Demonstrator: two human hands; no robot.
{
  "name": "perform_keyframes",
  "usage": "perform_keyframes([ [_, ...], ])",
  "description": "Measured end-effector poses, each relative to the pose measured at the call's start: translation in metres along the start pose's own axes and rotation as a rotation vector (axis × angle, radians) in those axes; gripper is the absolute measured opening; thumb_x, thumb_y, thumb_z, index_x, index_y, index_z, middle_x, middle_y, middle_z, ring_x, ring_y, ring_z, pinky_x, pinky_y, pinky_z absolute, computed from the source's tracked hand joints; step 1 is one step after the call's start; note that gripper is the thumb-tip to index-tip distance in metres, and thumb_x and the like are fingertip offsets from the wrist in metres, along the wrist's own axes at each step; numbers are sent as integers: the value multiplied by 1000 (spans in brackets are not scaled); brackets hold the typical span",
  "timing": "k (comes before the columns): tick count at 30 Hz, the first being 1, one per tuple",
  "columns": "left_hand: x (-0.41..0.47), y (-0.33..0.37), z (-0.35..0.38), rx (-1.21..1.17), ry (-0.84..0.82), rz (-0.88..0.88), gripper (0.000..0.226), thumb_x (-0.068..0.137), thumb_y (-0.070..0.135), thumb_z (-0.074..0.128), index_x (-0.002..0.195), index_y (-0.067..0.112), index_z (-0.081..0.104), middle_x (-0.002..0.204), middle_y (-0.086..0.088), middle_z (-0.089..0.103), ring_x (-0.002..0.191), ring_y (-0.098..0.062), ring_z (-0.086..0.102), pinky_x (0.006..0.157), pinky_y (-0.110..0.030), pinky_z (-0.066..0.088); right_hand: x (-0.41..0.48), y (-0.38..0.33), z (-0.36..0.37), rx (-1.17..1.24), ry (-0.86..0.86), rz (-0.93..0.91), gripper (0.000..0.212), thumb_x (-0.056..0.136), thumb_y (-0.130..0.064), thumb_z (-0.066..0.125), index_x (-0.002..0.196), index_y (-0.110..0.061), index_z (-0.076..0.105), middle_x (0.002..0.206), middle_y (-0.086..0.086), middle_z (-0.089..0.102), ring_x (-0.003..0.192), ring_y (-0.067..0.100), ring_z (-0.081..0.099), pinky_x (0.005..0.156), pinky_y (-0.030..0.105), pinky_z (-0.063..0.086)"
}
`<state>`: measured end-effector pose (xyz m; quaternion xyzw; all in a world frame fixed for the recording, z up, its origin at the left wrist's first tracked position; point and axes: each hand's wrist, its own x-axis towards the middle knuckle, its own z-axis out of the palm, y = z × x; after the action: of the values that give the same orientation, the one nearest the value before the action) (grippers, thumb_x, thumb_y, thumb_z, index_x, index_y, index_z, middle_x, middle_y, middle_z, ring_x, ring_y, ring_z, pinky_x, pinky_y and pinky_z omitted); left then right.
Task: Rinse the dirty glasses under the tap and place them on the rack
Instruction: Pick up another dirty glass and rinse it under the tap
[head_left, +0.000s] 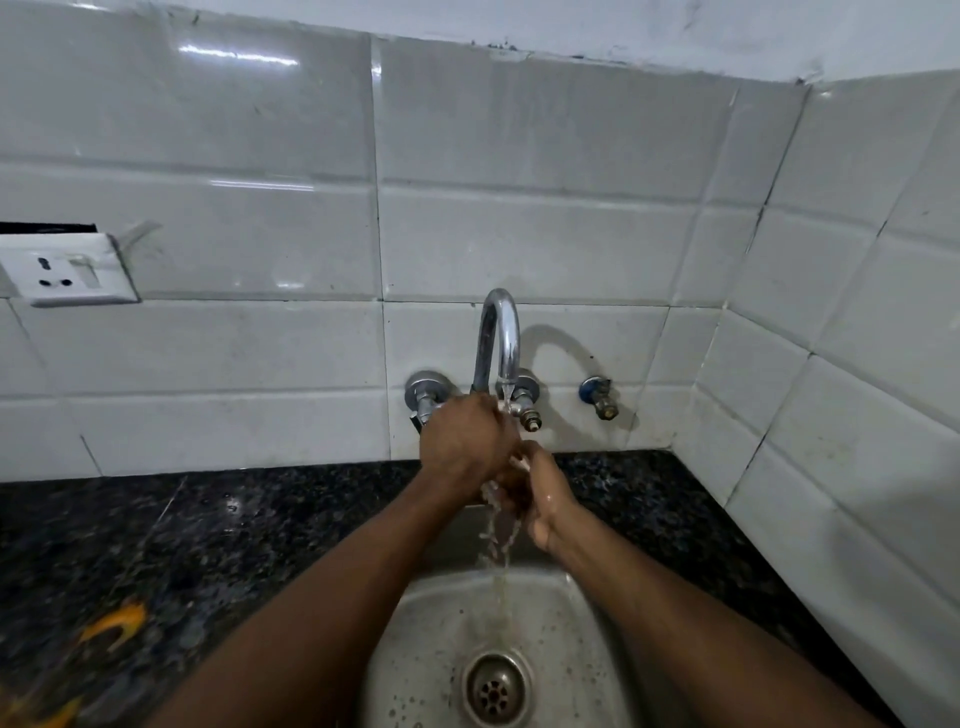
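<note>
Here water (500, 540) runs off both hands into the sink (415, 654).

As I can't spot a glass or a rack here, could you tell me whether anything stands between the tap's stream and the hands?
Nothing visible does: water from the curved chrome tap falls straight onto the left hand and right hand, clasped together over the steel sink. No glass or rack is in view.

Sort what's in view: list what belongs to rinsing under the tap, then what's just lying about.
Belongs to the job:
- curved chrome tap, running
- round steel sink with drain
- left hand and right hand, together under the water; no glass visible

Just there:
- white wall socket
- spare blue-collared wall valve
- blurred orange object on black granite counter
</note>
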<state>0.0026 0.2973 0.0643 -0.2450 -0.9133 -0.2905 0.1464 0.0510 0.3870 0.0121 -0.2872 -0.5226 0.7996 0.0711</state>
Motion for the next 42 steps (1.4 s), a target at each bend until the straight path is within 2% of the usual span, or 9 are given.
perform_keyframes([
  [3, -6, -7, 3, -348, -37, -512, 36, 97, 33, 44, 92, 6, 68, 86, -10, 65, 66, -19, 53, 59, -27, 37, 2, -7, 3, -209, 75, -326, 36, 96, -38, 57, 83, -8, 71, 79, 12, 75, 71, 25, 72, 63, 33, 56],
  [7, -18, -21, 1, -1113, -347, -955, 27, 93, 23, 37, 88, 7, 58, 73, -11, 64, 60, -23, 56, 52, -26, 41, 0, -8, 1, -809, 86, -816, 52, 96, -45, 54, 62, -7, 63, 58, 10, 66, 53, 26, 64, 51, 35, 50],
  [14, -22, -44, 20, -725, 264, -296, 23, 98, 27, 56, 96, 10, 71, 88, -7, 73, 77, -18, 69, 66, -29, 56, -7, -33, 20, -374, -156, -495, 36, 97, -26, 58, 72, -1, 66, 62, 9, 69, 55, 15, 68, 60, 26, 55],
  [20, -14, -47, 6, -1103, -439, -852, 38, 94, 33, 35, 96, 6, 63, 69, -11, 68, 49, -22, 56, 41, -23, 39, -2, -22, 12, -825, -70, -885, 40, 96, -37, 59, 69, -9, 69, 59, 4, 70, 52, 15, 69, 55, 38, 58],
  [23, -24, -43, 13, -1066, -117, -622, 32, 98, 37, 47, 101, 12, 67, 86, -9, 74, 69, -26, 70, 56, -34, 54, -5, -31, 15, -565, -118, -696, 37, 97, -29, 59, 72, -3, 69, 60, 8, 70, 51, 19, 68, 55, 30, 57],
  [26, -33, -41, 19, -591, 294, -132, 22, 96, 38, 56, 95, 19, 66, 87, 0, 70, 76, -10, 67, 65, -27, 55, -12, -38, 24, -306, -81, -414, 33, 99, -26, 55, 77, -3, 67, 59, 5, 66, 46, 12, 61, 50, 20, 51],
  [31, -15, -45, 3, -1098, -362, -791, 31, 96, 36, 46, 87, 11, 62, 67, -7, 69, 51, -20, 57, 51, -29, 43, -12, -23, 12, -841, -63, -783, 42, 96, -43, 57, 66, -15, 66, 59, 5, 69, 53, 16, 68, 56, 33, 56],
  [37, -22, -42, 18, -680, 262, -334, 29, 96, 42, 53, 88, 17, 66, 81, -3, 71, 74, -22, 68, 69, -35, 57, -14, -35, 28, -386, -27, -496, 42, 97, -40, 55, 68, -11, 62, 56, 3, 66, 50, 13, 66, 54, 24, 53],
  [42, -15, -42, 9, -1226, -403, -822, 57, 97, 53, 34, 103, 5, 66, 77, -13, 71, 53, -22, 56, 44, -23, 40, -2, -30, 14, -986, -7, -1032, 50, 93, -52, 51, 58, -17, 61, 54, -2, 62, 50, 16, 59, 54, 41, 53],
])
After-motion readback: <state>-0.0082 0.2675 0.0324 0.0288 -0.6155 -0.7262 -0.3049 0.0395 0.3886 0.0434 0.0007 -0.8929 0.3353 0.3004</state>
